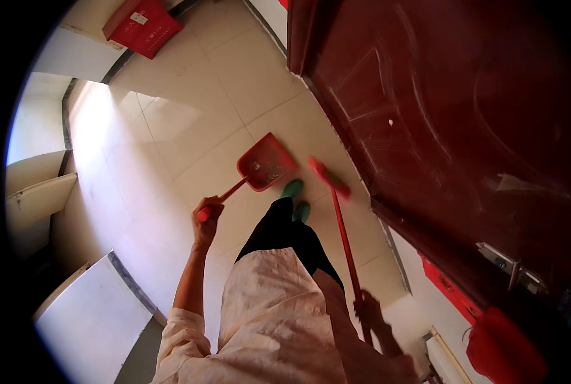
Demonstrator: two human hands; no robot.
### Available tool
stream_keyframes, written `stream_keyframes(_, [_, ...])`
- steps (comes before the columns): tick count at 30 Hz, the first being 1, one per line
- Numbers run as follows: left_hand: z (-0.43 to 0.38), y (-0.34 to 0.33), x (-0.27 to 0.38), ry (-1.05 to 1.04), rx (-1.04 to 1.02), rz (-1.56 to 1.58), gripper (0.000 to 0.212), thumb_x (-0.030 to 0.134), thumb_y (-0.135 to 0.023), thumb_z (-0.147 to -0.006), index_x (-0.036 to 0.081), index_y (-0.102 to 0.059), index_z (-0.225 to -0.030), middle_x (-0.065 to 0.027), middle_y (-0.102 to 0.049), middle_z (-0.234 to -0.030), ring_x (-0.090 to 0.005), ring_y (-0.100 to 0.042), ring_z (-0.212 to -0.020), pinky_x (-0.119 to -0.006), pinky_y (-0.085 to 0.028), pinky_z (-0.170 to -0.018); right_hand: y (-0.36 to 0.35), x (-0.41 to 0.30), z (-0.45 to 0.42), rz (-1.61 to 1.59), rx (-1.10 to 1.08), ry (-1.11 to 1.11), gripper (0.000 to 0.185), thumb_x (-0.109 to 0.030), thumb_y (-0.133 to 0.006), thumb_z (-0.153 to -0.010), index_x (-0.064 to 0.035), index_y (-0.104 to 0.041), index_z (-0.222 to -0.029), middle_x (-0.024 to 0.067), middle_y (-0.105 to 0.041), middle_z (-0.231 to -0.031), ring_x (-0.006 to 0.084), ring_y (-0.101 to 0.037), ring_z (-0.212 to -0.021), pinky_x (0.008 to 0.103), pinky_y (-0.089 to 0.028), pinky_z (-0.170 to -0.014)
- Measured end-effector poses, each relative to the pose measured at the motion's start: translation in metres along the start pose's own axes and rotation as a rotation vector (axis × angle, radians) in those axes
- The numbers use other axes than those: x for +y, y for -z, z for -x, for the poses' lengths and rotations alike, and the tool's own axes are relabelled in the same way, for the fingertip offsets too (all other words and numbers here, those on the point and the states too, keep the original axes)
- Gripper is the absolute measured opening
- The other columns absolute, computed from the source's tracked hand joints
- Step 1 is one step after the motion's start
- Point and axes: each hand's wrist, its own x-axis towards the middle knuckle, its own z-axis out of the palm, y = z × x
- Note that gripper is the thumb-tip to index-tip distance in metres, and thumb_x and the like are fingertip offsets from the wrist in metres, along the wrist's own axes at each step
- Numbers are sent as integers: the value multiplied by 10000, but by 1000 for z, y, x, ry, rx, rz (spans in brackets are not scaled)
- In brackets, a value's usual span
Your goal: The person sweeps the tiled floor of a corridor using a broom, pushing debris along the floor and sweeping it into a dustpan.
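My left hand (209, 218) grips the handle of a red plastic dustpan (269, 161). The pan lies at or just above the floor in front of my feet, its mouth turned to the right. Bits of debris show inside it. My right hand (370, 309) is closed around the long red handle of a broom (345, 240). The red broom head (328, 177), slightly blurred, is right of the pan, apart from it and near the base of the door. Both green shoes (292, 189) stand between pan and broom.
A dark red door (439, 105) with a metal handle (511, 266) fills the right side. Beige floor tiles (218, 91) stretch ahead. At the upper left a red box (144, 26) stands against the wall. White wall corners (98, 307) border the left. A red bag (503, 350) hangs at lower right.
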Motion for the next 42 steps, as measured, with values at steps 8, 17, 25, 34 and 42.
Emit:
stream_keyframes(8, [48, 34, -22, 203, 198, 16, 86, -2, -647, -809, 25, -631, -889, -86, -652, -948, -145, -578, -909, -289, -452, -849, 29, -135, -232, 781, 330, 631, 468, -139, -433, -887, 57, -334, -1300, 311, -610, -831, 452, -610, -755, 515, -494, -672])
stream_keyframes(17, [68, 53, -47, 231, 243, 46, 90, -10, -653, -802, 24, -625, -881, -99, -642, -977, -159, -570, -947, -306, -441, -871, -23, -37, -222, 685, 231, 140, 654, -232, -478, -881, -207, -162, -1453, 304, -606, -953, 444, -620, -814, 518, -493, -702])
stream_keyframes(25, [68, 78, -60, 187, 65, 103, 129, -96, -623, -776, 16, -587, -827, -86, -656, -949, -237, -585, -1074, -349, -438, -934, -32, -105, -71, 294, 159, 46, 531, -182, -453, -895, -70, -307, -1393, 238, -637, -793, 322, -635, -543, 386, -530, -433])
stream_keyframes(34, [41, 90, -78, 12, -246, 57, 144, -89, -635, -763, 26, -586, -835, -84, -659, -927, -240, -596, -1061, -350, -445, -921, -189, -90, -37, 148, -10, 144, 680, -135, -514, -796, -76, -258, -1424, 167, -614, -719, 232, -586, -492, 349, -499, -446])
stream_keyframes(42, [27, 112, -84, -3, -293, 8, 165, -117, -609, -752, 18, -593, -846, -75, -647, -935, -174, -595, -982, -298, -461, -853, -176, -78, -9, -219, 232, -117, 637, -113, -520, -829, -124, -271, -1415, 73, -555, -669, 157, -519, -427, 309, -447, -372])
